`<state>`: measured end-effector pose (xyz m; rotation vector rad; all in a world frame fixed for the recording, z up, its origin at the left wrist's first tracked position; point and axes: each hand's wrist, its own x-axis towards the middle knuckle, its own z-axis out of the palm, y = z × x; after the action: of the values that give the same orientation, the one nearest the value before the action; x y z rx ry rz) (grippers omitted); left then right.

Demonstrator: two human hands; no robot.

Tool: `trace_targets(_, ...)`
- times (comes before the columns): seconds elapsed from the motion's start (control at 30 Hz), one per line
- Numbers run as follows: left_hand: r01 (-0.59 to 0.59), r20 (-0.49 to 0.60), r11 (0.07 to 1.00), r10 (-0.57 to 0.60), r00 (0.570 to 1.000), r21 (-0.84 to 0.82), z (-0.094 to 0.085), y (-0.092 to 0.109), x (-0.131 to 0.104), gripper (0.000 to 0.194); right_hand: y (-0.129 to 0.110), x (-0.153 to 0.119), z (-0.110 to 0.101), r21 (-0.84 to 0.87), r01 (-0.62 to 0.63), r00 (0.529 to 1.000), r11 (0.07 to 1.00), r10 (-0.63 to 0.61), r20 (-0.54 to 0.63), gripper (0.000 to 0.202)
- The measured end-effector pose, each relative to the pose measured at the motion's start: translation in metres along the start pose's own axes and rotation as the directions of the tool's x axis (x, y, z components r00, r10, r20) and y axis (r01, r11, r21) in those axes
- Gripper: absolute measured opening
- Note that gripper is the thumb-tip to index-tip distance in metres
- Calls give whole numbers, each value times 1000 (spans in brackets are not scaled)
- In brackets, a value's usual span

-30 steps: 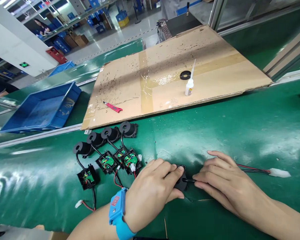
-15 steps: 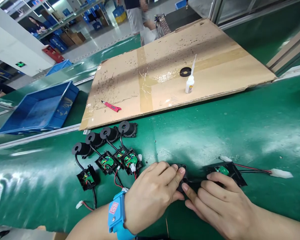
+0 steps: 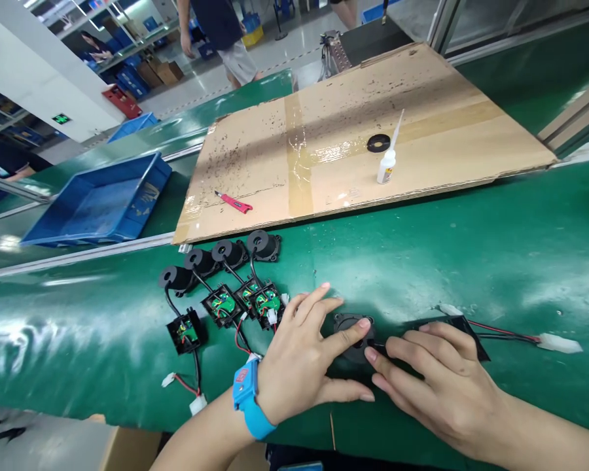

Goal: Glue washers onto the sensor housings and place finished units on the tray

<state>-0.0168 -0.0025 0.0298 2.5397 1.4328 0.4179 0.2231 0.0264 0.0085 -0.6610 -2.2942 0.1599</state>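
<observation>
A round black part (image 3: 349, 326) lies on the green table between my hands. My left hand (image 3: 314, 353), with a blue wrist strap (image 3: 249, 399), has its fingers spread, and its index fingertip rests on that part. At the part's right edge, my right hand (image 3: 436, 386) pinches the black cable (image 3: 380, 347). The cable runs under my right fingers toward a black housing (image 3: 475, 337), mostly covered by that hand. Red and black wires lead from the housing to a white connector (image 3: 559, 343).
Several round black parts (image 3: 262, 245) wired to open housings with green boards (image 3: 223, 304) lie to the left. Behind is a cardboard sheet (image 3: 255, 150) with a red cutter (image 3: 233, 202), white bottle (image 3: 386, 167) and black ring (image 3: 378, 143). A blue tray (image 3: 98, 203) sits back left.
My left hand has opened its fingers and uncovered more of the round part. My right hand's fingers now cover the green board. The view has shifted slightly, and a person behind has moved left.
</observation>
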Motion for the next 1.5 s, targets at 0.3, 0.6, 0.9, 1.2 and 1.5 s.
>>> trace_targets(0.3, 114, 115, 985, -99, 988, -132, 5, -3, -5, 88, -1, -4, 0, -57, 40, 999, 998, -40, 9, 14)
trace_targets(0.6, 151, 154, 976, -126, 980, -158, 3, -3, -3, 69, 2, -3, -1, -6, 57, 998, 998, -57, 26, 17)
trace_targets(0.9, 296, 308, 867, -177, 935, -400, 4, -10, 1, 50, 5, 2, -3, 15, 42, 996, 999, -43, 81, 20)
trace_targets(1.2, 363, 379, 529, -83, 922, -767, 12, -28, 12, 75, 4, -1, -2, 20, 10, 998, 1000, -11, 68, 19)
trace_targets(1.5, 325, 325, 373, -66, 943, -869, 23, -26, 8, 78, 8, -2, 7, 31, 38, 998, 999, -36, -58, 32)
